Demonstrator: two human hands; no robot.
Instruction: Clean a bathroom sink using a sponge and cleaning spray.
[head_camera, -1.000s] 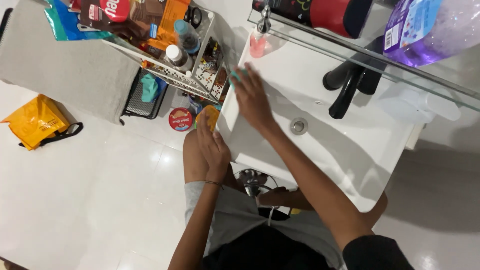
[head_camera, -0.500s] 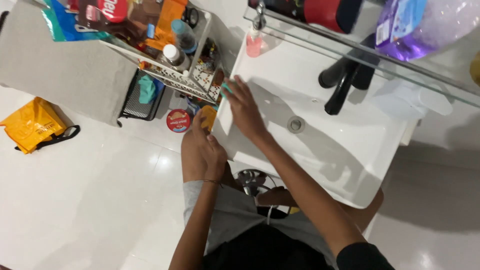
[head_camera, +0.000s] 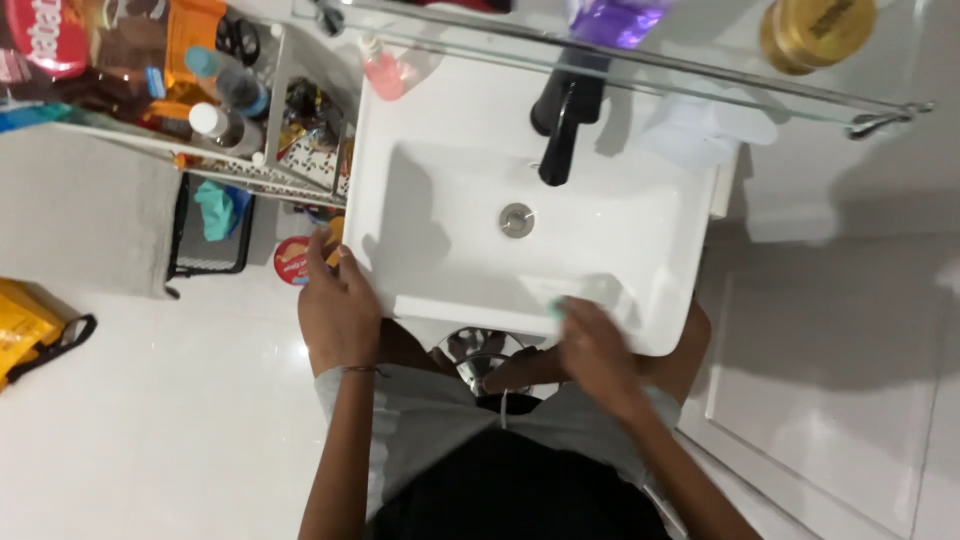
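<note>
1. Here, your right hand (head_camera: 592, 348) is on the front rim of the white sink (head_camera: 440, 190), near its right corner.
2. This hand is closed on a small pale green thing (head_camera: 556, 305), maybe a sponge or cloth. It is blurred, so you cannot tell exactly what it is.
3. The green thing touches the front rim of the sink, just above your fingers.
4. Your left hand (head_camera: 338, 305) rests at the left front corner of the sink. Its fingers are loosely together and lie flat against the edge; it holds nothing that can be seen.
5. The two hands are well apart, one at each end of the front rim.
6. In the middle of the basin there is a round metal drain (head_camera: 517, 219), and behind it stands a black tap (head_camera: 562, 135).
7. A pink bottle (head_camera: 383, 72) stands at the back left corner of the sink.
8. Above the sink runs a glass shelf (head_camera: 700, 75); on it are a purple bottle (head_camera: 615, 18) and a golden jar (head_camera: 815, 32).
9. To the left of the sink is a white wire rack (head_camera: 262, 175) full of bottles and packets.
10. On the white floor (head_camera: 150, 420), far left, lies a yellow bag (head_camera: 25, 325).
</note>
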